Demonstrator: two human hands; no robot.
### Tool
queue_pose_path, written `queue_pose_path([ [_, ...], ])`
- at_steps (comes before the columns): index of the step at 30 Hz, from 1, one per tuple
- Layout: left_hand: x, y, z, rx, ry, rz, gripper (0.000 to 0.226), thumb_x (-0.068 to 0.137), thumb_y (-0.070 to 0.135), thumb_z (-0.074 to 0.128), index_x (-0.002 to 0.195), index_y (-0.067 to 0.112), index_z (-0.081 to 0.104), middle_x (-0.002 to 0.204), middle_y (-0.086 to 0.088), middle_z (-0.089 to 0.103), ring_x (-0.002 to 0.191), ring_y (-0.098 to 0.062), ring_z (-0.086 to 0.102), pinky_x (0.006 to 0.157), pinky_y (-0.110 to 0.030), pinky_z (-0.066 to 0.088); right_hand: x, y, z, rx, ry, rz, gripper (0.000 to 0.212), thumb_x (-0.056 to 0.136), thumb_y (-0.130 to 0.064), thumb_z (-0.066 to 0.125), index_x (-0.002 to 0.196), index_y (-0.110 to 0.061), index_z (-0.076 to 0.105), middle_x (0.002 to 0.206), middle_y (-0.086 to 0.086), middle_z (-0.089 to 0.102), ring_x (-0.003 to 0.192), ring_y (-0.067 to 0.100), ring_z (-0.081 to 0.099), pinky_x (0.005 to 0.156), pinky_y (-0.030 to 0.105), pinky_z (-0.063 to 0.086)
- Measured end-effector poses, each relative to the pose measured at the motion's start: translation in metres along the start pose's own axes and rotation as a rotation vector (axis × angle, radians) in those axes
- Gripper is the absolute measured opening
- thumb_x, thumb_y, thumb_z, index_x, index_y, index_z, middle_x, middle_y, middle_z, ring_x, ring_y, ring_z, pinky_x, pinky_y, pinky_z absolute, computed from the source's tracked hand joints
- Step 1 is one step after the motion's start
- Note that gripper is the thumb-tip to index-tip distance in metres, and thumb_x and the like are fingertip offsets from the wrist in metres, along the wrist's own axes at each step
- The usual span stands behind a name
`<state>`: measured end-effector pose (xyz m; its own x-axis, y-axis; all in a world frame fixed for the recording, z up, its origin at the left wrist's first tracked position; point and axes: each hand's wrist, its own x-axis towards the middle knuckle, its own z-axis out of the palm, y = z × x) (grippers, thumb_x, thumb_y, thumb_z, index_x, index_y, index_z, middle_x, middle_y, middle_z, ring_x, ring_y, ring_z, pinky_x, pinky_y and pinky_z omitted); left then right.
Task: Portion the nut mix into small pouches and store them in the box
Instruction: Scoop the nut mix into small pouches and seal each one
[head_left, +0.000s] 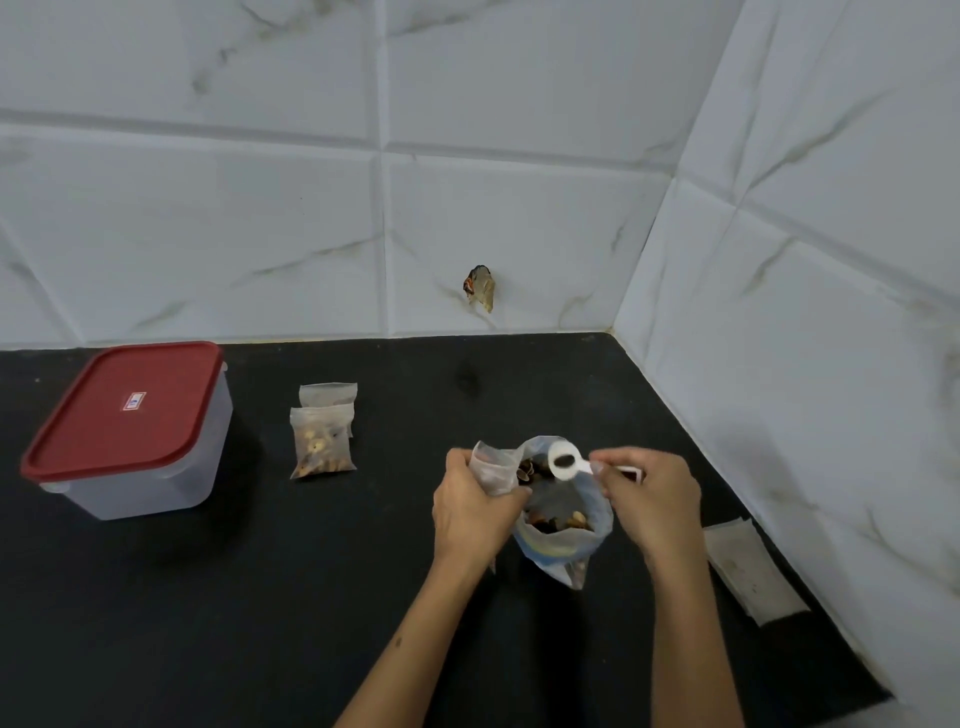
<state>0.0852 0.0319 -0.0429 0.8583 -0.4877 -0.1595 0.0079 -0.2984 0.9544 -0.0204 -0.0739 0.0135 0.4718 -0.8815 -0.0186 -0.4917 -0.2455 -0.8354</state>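
Observation:
My left hand (470, 506) grips a small clear pouch (493, 470) by its side, its mouth held open beside the big bag of nut mix (563, 535). In my right hand (652, 501) is a white plastic spoon (563, 462), tipped sideways over the bag, with a dark bit in its bowl. Two filled pouches (322, 441) lie one behind the other to the left on the black counter (260, 597). The clear box with a red lid (130, 426) stands closed at far left.
A stack of empty flat pouches (753, 569) lies by the right wall. White marble-look tiles line the back and right walls, meeting in a corner. A torn spot (479, 287) marks the back wall.

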Motion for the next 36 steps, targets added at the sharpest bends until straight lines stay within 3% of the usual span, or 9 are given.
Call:
queue_pose_path([
  [2, 0.000, -0.008, 0.005, -0.012, -0.022, -0.113, 0.048, 0.070, 0.026, 0.081, 0.105, 0.017, 0.049, 0.096, 0.004, 0.058, 0.088, -0.011, 0.058, 0.063, -0.022, 0.046, 0.005, 0.015, 0.008, -0.206, 0.029, -0.023, 0.017, 0.088, -0.010, 0.063, 0.103, -0.015, 0.071, 0.091, -0.003, 0.067, 0.070, -0.001, 0.052, 0.057, 0.010, 0.035],
  [5, -0.002, -0.015, 0.012, -0.133, -0.114, -0.267, 0.066, 0.055, 0.042, 0.084, 0.108, 0.010, 0.060, 0.098, -0.004, 0.067, 0.089, -0.015, 0.066, 0.074, -0.033, 0.056, 0.009, 0.029, 0.023, -0.396, -0.013, 0.011, 0.021, 0.091, -0.011, 0.060, 0.110, -0.016, 0.067, 0.106, 0.003, 0.066, 0.077, 0.003, 0.054, 0.066, 0.015, 0.044],
  [9, -0.006, -0.020, 0.019, -0.339, -0.190, -0.439, 0.027, 0.072, 0.021, 0.080, 0.095, 0.010, 0.071, 0.094, -0.011, 0.074, 0.087, -0.021, 0.069, 0.074, -0.034, 0.055, 0.011, 0.036, 0.032, -0.562, -0.083, 0.069, 0.020, 0.090, -0.015, 0.061, 0.110, -0.015, 0.063, 0.099, 0.002, 0.063, 0.086, 0.012, 0.060, 0.072, 0.024, 0.052],
  [11, -0.010, -0.019, 0.023, -0.404, -0.198, -0.488, 0.020, 0.075, 0.014, 0.077, 0.093, 0.010, 0.069, 0.093, -0.013, 0.073, 0.087, -0.024, 0.070, 0.076, -0.038, 0.056, 0.013, 0.034, 0.031, -0.559, -0.062, 0.100, 0.015, 0.090, -0.017, 0.061, 0.104, -0.012, 0.060, 0.093, 0.003, 0.061, 0.083, 0.014, 0.060, 0.070, 0.026, 0.052],
  [21, -0.014, -0.018, 0.032, -0.520, -0.152, -0.499, 0.022, 0.077, 0.001, 0.065, 0.099, 0.003, 0.067, 0.097, -0.020, 0.070, 0.092, -0.033, 0.069, 0.069, -0.038, 0.056, 0.033, 0.046, 0.016, -0.326, -0.130, 0.254, 0.012, 0.090, -0.014, 0.056, 0.090, -0.005, 0.063, 0.084, 0.009, 0.062, 0.076, 0.018, 0.062, 0.061, 0.029, 0.050],
  [24, -0.015, -0.013, 0.035, -0.496, -0.142, -0.507, 0.020, 0.077, 0.002, 0.066, 0.096, 0.004, 0.067, 0.096, -0.018, 0.070, 0.093, -0.032, 0.069, 0.069, -0.038, 0.057, 0.035, 0.050, 0.015, -0.291, -0.165, 0.202, 0.015, 0.090, -0.012, 0.056, 0.082, -0.006, 0.066, 0.083, 0.010, 0.067, 0.074, 0.019, 0.064, 0.069, 0.034, 0.057],
  [27, -0.016, -0.011, 0.038, -0.438, -0.136, -0.517, 0.021, 0.075, 0.008, 0.071, 0.096, 0.007, 0.068, 0.097, -0.015, 0.071, 0.093, -0.029, 0.068, 0.073, -0.039, 0.057, 0.027, 0.049, 0.014, -0.264, -0.232, 0.085, 0.015, 0.091, -0.007, 0.057, 0.089, -0.009, 0.071, 0.084, 0.001, 0.065, 0.073, 0.009, 0.059, 0.069, 0.024, 0.050],
  [31, -0.018, -0.014, 0.039, -0.411, -0.098, -0.511, 0.023, 0.075, 0.011, 0.073, 0.097, 0.008, 0.068, 0.095, -0.015, 0.072, 0.088, -0.028, 0.070, 0.076, -0.040, 0.058, 0.023, 0.041, -0.002, -0.342, -0.304, -0.053, 0.017, 0.091, -0.009, 0.059, 0.100, -0.015, 0.072, 0.102, -0.001, 0.067, 0.073, 0.000, 0.052, 0.056, 0.009, 0.037],
  [36, -0.022, -0.015, 0.042, -0.447, -0.029, -0.514, 0.015, 0.079, 0.009, 0.070, 0.093, 0.010, 0.065, 0.094, -0.014, 0.070, 0.086, -0.026, 0.068, 0.073, -0.038, 0.056, 0.025, 0.029, -0.029, -0.557, -0.339, -0.057, 0.014, 0.090, -0.013, 0.061, 0.100, -0.011, 0.071, 0.098, 0.004, 0.067, 0.087, 0.013, 0.062, 0.068, 0.019, 0.046],
])
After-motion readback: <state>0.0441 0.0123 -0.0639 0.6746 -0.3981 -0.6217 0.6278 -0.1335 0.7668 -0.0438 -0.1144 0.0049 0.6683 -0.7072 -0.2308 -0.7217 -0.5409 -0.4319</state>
